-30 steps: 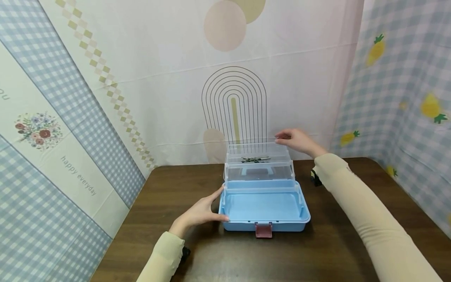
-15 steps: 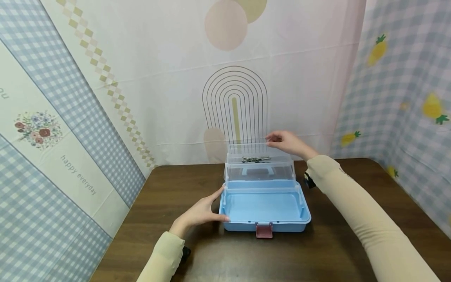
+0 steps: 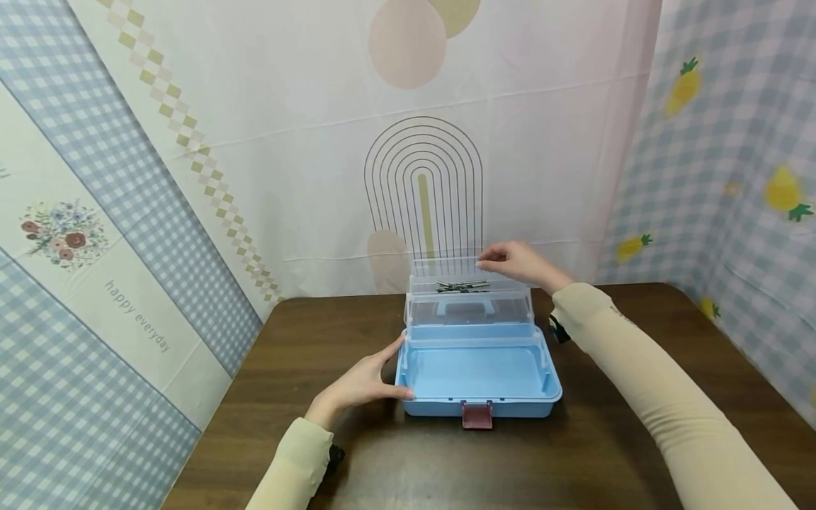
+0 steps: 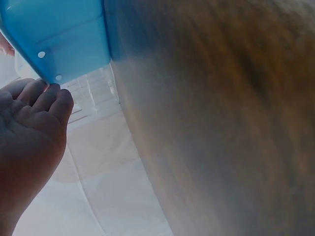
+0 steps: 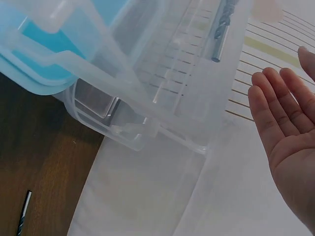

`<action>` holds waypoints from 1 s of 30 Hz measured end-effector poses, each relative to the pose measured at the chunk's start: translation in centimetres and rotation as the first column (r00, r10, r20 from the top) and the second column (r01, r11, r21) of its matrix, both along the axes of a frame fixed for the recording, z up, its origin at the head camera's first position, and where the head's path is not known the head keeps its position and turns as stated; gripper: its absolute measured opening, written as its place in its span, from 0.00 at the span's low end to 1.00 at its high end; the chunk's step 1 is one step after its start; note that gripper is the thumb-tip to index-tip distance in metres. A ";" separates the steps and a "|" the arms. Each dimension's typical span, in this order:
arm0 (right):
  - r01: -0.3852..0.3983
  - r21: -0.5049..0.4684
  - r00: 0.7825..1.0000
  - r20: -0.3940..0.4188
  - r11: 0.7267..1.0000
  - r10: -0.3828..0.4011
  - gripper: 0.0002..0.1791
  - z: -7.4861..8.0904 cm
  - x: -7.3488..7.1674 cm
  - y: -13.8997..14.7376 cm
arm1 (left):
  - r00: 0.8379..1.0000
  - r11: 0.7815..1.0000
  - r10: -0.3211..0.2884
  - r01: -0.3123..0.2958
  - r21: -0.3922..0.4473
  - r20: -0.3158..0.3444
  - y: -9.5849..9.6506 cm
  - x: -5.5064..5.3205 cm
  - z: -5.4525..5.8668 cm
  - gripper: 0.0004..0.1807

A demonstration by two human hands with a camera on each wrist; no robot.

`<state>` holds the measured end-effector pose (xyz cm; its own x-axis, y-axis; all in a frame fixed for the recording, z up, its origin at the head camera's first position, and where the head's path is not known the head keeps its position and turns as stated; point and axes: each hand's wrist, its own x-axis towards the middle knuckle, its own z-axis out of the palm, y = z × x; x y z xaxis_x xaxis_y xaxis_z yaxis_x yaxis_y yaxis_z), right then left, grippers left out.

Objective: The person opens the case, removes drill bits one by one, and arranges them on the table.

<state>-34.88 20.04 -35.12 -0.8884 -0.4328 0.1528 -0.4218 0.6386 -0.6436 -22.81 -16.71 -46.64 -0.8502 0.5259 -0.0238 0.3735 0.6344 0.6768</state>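
Observation:
A light-blue toolbox (image 3: 478, 375) stands open on the table, its clear stepped trays (image 3: 472, 309) raised at the back. Several metal drill bits (image 3: 462, 287) lie in an upper tray; one drill bit (image 5: 224, 29) shows closely in the right wrist view. My left hand (image 3: 360, 386) rests against the box's left side, thumb at the front rim and fingers extended toward the back corner. At the top tray's upper right edge is my right hand (image 3: 519, 263). In the right wrist view its fingers are fairly straight, apart from the thumb, with nothing between them.
The brown wooden table (image 3: 306, 340) ends at a printed cloth (image 3: 319, 212) hanging behind. Another drill bit (image 5: 23, 212) lies on the tabletop in the right wrist view. A dark red latch (image 3: 477, 416) hangs down at the box's front.
My right hand has shifted left and slightly down along the top tray's edge. The left hand and the toolbox stay where they were.

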 end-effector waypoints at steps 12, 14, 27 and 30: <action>-0.062 0.069 0.998 0.036 0.996 0.060 0.13 -1.3 -0.7 -0.4 | 1.000 1.000 -0.002 0.002 0.003 0.012 0.0 0.1 0.0 0.61; -0.084 0.086 0.996 0.042 0.993 0.080 0.13 -1.6 -0.7 -0.4 | 1.000 1.000 -0.010 0.010 0.002 0.008 -0.1 0.1 0.0 0.61; -0.089 0.135 0.995 0.064 0.987 0.081 0.12 -2.1 -0.9 -1.2 | 1.000 1.000 -0.028 0.028 -0.007 -0.010 -0.1 -0.1 0.0 0.61; -0.106 0.132 0.994 0.054 0.986 0.099 0.12 -2.1 -0.8 -1.4 | 1.000 1.000 -0.028 0.028 -0.012 -0.014 -0.1 0.0 0.1 0.61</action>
<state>-35.68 18.63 -37.17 -0.8431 -0.5357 0.0461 -0.4607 0.6756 -0.5757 -22.77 -16.82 -46.55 -0.8356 0.5491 -0.0180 0.4007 0.6316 0.6637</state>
